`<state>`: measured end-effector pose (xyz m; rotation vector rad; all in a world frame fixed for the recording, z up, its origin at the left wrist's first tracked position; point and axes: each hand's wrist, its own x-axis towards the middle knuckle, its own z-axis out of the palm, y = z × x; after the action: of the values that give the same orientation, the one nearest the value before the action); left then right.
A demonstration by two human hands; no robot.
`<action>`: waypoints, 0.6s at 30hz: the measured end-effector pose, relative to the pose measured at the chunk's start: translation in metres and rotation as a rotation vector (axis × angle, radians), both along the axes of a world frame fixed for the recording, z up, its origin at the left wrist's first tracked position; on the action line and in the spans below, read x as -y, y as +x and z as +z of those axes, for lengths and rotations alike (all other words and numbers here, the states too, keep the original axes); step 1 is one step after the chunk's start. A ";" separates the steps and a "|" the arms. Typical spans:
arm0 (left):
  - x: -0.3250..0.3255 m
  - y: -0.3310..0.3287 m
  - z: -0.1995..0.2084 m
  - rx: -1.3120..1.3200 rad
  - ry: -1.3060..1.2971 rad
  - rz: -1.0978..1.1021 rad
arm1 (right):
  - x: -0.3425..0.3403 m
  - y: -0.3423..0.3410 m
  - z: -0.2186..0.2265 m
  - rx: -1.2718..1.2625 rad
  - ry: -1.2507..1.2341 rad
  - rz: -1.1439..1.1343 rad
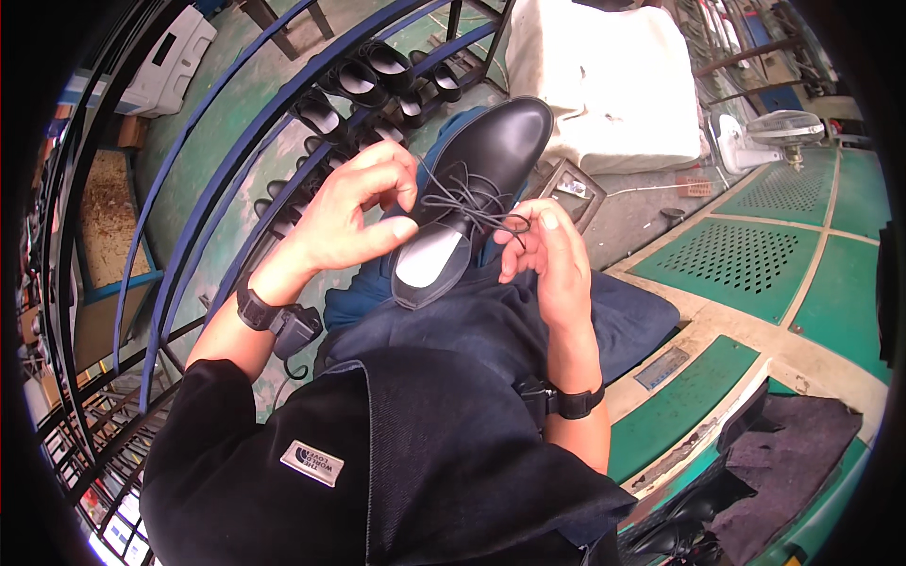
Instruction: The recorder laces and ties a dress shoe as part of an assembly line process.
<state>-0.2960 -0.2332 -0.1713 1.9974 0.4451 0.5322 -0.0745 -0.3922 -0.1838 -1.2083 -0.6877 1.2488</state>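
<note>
Green flooring (217, 141) lies at ten o'clock. A blue rack (269, 102) bearing black shoes (357, 77) stands at eleven. Left hand (354, 212), at ten o'clock: thumb apart from bent fingers; I cannot tell whether it grips a lace. Black lace-up shoe (500, 132): over the lap (406, 335), twelve o'clock, toe toward one. Its laces (462, 196) run to the right hand (552, 259), two o'clock; pinched or merely touched, I cannot tell. One o'clock: white cloth (613, 94). Three o'clock: green worktop (760, 300). Two o'clock: fan (783, 123).
</note>
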 end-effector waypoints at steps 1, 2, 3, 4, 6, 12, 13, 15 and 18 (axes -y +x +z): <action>0.001 0.003 0.004 0.024 0.048 -0.003 | 0.000 -0.001 0.002 0.072 -0.057 -0.010; 0.004 0.005 0.005 0.025 0.049 -0.005 | 0.000 -0.001 0.005 0.074 -0.056 -0.012; 0.007 0.005 0.006 -0.048 0.000 0.020 | -0.002 -0.002 0.008 0.175 -0.049 0.041; 0.008 0.007 0.007 -0.121 -0.049 0.046 | -0.004 -0.002 0.010 0.277 -0.042 0.093; 0.008 0.015 0.000 -0.075 -0.058 0.077 | -0.006 -0.001 0.009 0.314 -0.027 0.114; 0.004 0.026 0.001 -0.181 -0.804 0.210 | -0.006 0.002 0.009 0.369 0.041 0.114; 0.003 0.026 0.002 -0.181 -0.803 0.208 | -0.006 0.002 0.009 0.388 0.045 0.119; 0.000 0.026 0.005 -0.167 -0.855 0.040 | -0.006 0.003 0.009 0.415 0.041 0.119; 0.000 0.025 0.005 -0.110 -0.998 0.006 | -0.006 0.003 0.015 0.489 0.038 0.123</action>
<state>-0.2711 -0.2329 -0.1667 1.0608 0.6270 0.1336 -0.0716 -0.3867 -0.1690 -1.4734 -1.1515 1.0369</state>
